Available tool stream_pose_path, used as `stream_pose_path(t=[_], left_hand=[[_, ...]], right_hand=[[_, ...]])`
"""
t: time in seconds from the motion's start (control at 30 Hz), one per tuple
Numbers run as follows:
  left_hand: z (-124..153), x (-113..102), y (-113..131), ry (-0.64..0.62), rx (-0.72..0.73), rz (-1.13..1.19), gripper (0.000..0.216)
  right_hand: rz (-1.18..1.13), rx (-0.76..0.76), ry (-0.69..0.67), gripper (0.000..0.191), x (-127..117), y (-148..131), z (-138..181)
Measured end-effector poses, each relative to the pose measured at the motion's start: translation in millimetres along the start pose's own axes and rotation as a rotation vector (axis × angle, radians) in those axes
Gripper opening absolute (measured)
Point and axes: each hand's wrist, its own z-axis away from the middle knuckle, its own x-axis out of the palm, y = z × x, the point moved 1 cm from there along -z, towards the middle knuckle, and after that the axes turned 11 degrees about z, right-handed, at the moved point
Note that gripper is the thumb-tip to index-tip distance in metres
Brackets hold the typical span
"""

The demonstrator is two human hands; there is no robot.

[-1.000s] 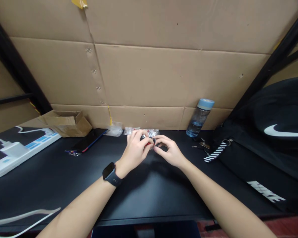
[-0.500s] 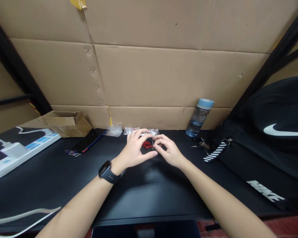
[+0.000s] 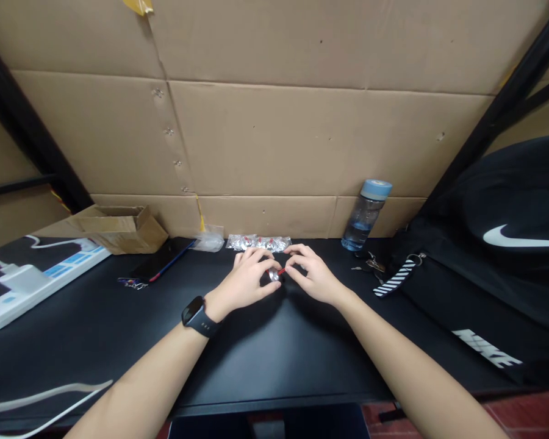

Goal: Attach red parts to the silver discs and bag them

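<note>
My left hand (image 3: pixel 247 281) and my right hand (image 3: pixel 312 275) meet over the middle of the black desk (image 3: pixel 274 347). Their fingertips pinch a small item with a silver round part and a red part (image 3: pixel 277 274). What exactly it is I cannot make out. My left wrist wears a black smartwatch (image 3: pixel 196 316). Just behind my hands, against the cardboard wall, lies a row of small clear bags (image 3: pixel 258 242) with red and silver bits inside.
A blue-capped water bottle (image 3: pixel 365 214) stands at the back right beside keys (image 3: pixel 370 263) and a black sports bag (image 3: pixel 498 256). At the left are a phone (image 3: pixel 162 258), an open cardboard box (image 3: pixel 114 227), a white power strip (image 3: pixel 36 274) and cables.
Both hands stayed together at the desk's middle. The red piece was briefly exposed between my fingers; now a silver round part shows with it. The view shifted slightly.
</note>
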Motion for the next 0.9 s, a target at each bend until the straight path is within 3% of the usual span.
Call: stream_pose_path(t=[0.13, 0.23, 0.37, 0.5, 0.6, 0.73, 0.9], left_hand=[[3, -3, -19, -0.114, 0.016, -0.008, 0.049], [5, 0, -38, -0.151, 0.007, -0.065, 0.039], [7, 8, -52, -0.105, 0.014, -0.108, 0.034], [7, 14, -53, -0.116, 0.010, -0.133, 0.030], [6, 16, -50, -0.092, -0.012, -0.169, 0.035], [3, 19, -49, -0.041, -0.013, -0.221, 0.028], [-4, 28, -52, -0.027, 0.003, -0.210, 0.012]], right_hand=[[0.032, -0.027, -0.080, 0.012, 0, 4, 3], [0.035, -0.035, -0.128, 0.012, -2, 5, 4], [0.014, -0.040, -0.161, 0.009, -5, 4, 2], [0.025, 0.001, -0.139, 0.007, -7, 15, 1], [0.132, 0.095, -0.143, 0.019, -7, 33, 4], [0.288, 0.218, -0.233, 0.037, -7, 56, 8], [0.322, 0.255, -0.307, 0.034, -4, 71, 11]])
